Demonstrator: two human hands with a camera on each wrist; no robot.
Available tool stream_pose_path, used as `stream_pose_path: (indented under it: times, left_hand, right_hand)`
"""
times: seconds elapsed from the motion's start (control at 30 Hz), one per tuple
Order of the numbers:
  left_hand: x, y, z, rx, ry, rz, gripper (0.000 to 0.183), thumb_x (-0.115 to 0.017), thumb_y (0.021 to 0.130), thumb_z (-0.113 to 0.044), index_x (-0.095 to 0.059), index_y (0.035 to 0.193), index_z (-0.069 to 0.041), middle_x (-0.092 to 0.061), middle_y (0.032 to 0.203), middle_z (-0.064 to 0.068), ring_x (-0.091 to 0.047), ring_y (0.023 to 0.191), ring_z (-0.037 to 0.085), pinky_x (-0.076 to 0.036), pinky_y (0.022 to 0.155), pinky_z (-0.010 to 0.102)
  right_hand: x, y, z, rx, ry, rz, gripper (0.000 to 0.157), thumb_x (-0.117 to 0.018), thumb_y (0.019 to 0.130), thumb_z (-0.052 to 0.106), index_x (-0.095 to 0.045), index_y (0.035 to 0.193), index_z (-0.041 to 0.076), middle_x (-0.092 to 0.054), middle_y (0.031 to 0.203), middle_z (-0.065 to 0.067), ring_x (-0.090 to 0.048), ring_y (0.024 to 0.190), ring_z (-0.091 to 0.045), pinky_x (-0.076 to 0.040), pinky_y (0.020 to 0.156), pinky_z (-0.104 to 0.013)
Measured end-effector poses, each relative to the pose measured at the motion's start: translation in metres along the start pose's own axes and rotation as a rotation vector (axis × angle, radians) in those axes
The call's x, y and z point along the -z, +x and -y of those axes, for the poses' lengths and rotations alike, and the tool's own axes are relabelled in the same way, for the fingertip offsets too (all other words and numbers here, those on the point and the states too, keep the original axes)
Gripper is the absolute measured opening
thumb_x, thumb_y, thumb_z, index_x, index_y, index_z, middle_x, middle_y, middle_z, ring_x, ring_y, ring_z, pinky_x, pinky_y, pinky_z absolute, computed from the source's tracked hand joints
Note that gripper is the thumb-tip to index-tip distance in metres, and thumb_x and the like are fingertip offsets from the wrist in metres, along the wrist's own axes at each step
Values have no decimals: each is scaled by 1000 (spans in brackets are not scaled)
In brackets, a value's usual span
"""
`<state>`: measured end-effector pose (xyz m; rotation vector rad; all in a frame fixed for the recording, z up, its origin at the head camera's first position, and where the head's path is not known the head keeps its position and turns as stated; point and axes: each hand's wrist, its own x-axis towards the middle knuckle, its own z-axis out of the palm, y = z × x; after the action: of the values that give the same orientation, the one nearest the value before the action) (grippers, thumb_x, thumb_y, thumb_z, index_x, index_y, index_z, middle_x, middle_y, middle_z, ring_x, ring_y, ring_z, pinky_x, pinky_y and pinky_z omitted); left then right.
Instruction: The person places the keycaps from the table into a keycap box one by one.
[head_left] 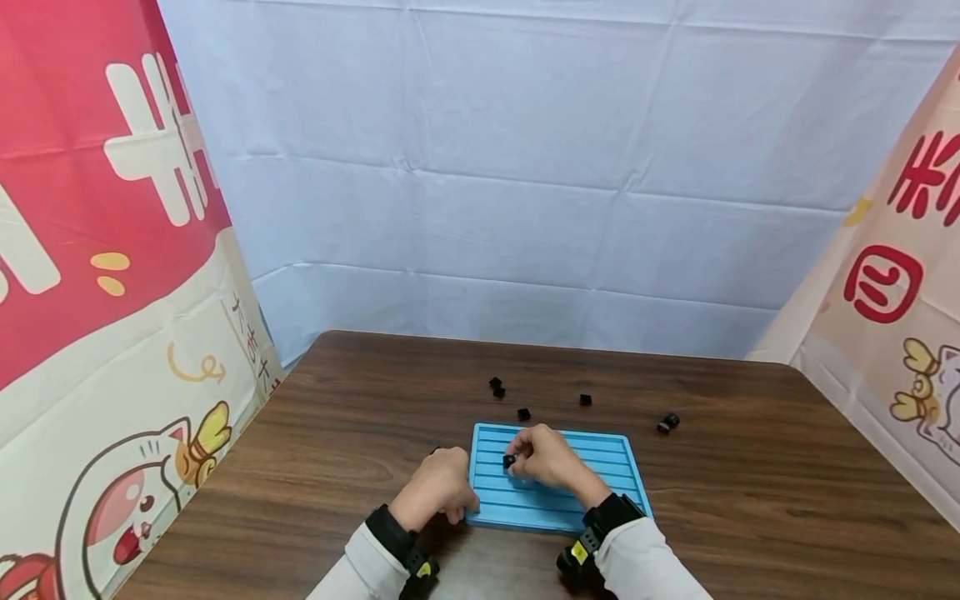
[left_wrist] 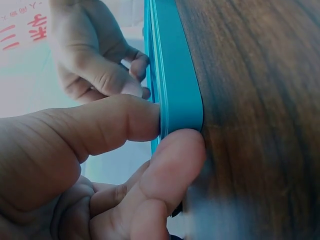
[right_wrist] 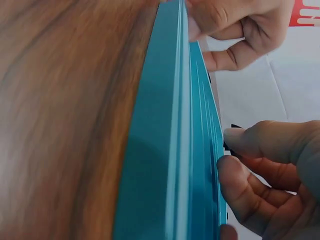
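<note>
A light-blue ridged tray (head_left: 517,510) lies flat on the wooden table, its grooves running left to right. At its front left corner my left hand (head_left: 442,483) pinches the edge; in the left wrist view the thumb is against the rim and a curled finger against the outer side wall (left_wrist: 180,82). Over the left half of the tray, my right hand (head_left: 551,458) holds a small black block (head_left: 509,461) between thumb and fingers. The right wrist view shows that block (right_wrist: 234,127) mostly covered by the thumb. Whether it touches the grooves I cannot tell.
Behind the tray lie loose black blocks: a pair (head_left: 497,386), one near the back rim (head_left: 523,414) and another further right (head_left: 586,400). More black pieces (head_left: 667,423) lie right of the tray. The brown table (head_left: 360,400) ends at a pale cloth (head_left: 510,167).
</note>
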<state>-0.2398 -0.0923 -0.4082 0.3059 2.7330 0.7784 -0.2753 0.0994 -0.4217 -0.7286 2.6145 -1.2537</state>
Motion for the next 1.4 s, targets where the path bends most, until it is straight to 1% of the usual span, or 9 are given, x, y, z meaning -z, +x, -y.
stream_pose_path:
  times: [0.37,0.6,0.67,0.77,0.87,0.97,1.07,1.2,1.4]
  left_hand:
    - [-3,4,0,-14,20,-12,25,-74,70,-4,-58,51,-6,-53,41,2,-56,38,14,-40,39,25]
    - [-3,4,0,-27,25,-32,26,-74,70,-3,-58,50,-6,-53,40,2,-56,39,15,-41,39,25]
    - [-3,4,1,-32,34,-40,26,-74,70,-3,-58,50,-7,-52,40,1,-56,39,15,-41,39,25]
    - [-3,4,1,-39,52,-41,27,-74,71,-3,-58,49,-8,-51,39,1,-56,40,15,-41,40,25]
    - [-3,4,1,-37,58,-30,26,-74,71,-4,-59,50,-8,-52,40,1,-56,41,15,-41,40,25]
    - [-4,4,1,-35,54,-25,26,-74,71,-4,-59,51,-8,-52,40,1,-57,41,16,-41,40,25]
    - [-4,4,2,-37,47,-29,26,-74,71,-4,-59,50,-7,-52,41,2,-57,42,17,-42,40,26]
    - [-4,3,2,-46,48,-35,27,-74,71,-4,-58,50,-7,-52,41,2,-57,42,16,-42,41,26]
    - [-3,2,2,-39,37,-19,26,-73,71,-3,-59,50,-7,-53,41,2,-57,41,16,-42,41,26]
  right_hand:
    - [-15,8,8,-33,-81,-13,11,-70,78,-2,-66,86,5,-57,69,2,-51,58,-12,-42,58,-30]
    - [-22,13,12,-51,-97,-19,10,-71,78,-2,-67,84,5,-57,69,2,-50,58,-12,-41,57,-29]
    - [-24,14,15,-57,-118,-22,10,-71,78,-1,-67,84,6,-56,69,2,-50,58,-13,-40,56,-29]
    - [-27,17,18,-81,-188,-41,10,-73,78,3,-67,84,9,-54,68,3,-48,57,-13,-38,54,-30]
    - [-31,19,21,-115,-264,-65,11,-75,77,8,-67,82,14,-53,66,5,-47,56,-13,-37,55,-33]
    - [-35,20,22,-139,-307,-80,11,-75,77,10,-67,81,17,-53,65,6,-47,57,-13,-36,61,-39]
    - [-38,21,23,-151,-314,-93,12,-76,77,11,-67,80,18,-53,65,7,-47,58,-13,-35,66,-46]
    - [-40,21,22,-170,-302,-109,13,-77,76,11,-68,79,19,-54,65,8,-48,59,-13,-34,71,-51]
    - [-39,21,23,-172,-299,-114,13,-78,74,12,-68,78,19,-55,65,8,-48,59,-12,-33,71,-50]
